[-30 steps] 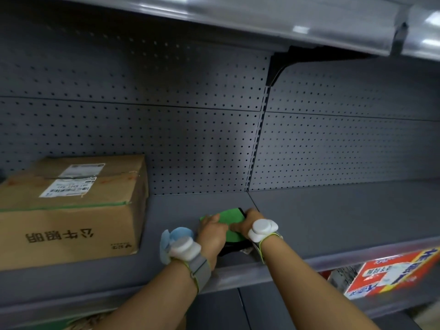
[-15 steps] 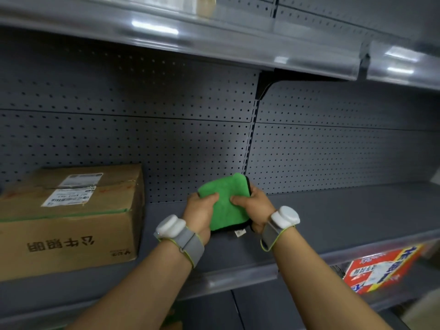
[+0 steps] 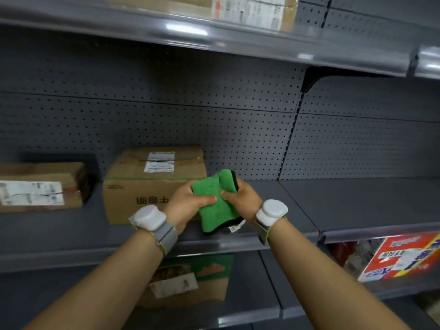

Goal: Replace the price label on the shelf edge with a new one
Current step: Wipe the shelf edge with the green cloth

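A folded green cloth [image 3: 215, 206] with a black underside and a small white tag is held in the air in front of the middle shelf. My left hand [image 3: 188, 202] grips its left side with the thumb on top. My right hand [image 3: 241, 201] grips its right side. The middle shelf's front edge strip [image 3: 238, 245] runs just below the cloth and looks bare. The upper shelf's clear label strip [image 3: 262, 48] crosses the top of the view. I see no price label on either strip.
A brown cardboard box [image 3: 152, 184] stands on the middle shelf right behind my left hand, and a second box [image 3: 40, 186] sits further left. Below are a green-topped carton [image 3: 190, 279] and a red packet [image 3: 402, 258]. Another box [image 3: 238, 10] sits on the top shelf.
Both hands lifted the green cloth off the shelf surface and now hold it in the air. The view has shifted left and up, bringing a second box and the lower shelf into sight.
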Motion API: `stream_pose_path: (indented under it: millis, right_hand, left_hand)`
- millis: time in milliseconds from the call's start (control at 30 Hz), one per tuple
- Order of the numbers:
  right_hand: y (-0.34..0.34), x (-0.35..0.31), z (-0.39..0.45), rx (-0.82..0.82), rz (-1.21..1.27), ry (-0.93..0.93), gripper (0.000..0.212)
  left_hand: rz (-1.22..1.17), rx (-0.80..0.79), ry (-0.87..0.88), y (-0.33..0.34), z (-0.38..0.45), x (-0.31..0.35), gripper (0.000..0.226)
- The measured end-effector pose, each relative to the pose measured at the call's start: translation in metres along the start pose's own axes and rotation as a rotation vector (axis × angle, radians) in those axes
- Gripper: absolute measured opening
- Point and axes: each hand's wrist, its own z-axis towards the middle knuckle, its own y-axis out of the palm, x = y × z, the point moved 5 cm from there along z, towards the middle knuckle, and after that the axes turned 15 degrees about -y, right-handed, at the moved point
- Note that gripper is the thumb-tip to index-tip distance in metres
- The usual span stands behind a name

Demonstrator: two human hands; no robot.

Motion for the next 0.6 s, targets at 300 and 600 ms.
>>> stream_pose_path:
  millis: [300, 600]
  right_hand:
    - [0.098, 0.047, -0.033, -0.521, -0.704, 0.037, 0.064]
    - [0.120, 0.044, -0.029, -0.534, -1.383, -0.205, 0.072]
  left_hand:
    - [0.731, 0.050, -0.094, -0.117, -0.020, -0.089, 0.038]
    - [1.402, 0.069, 0.174, -0.153, -0.024, -0.101, 0.076]
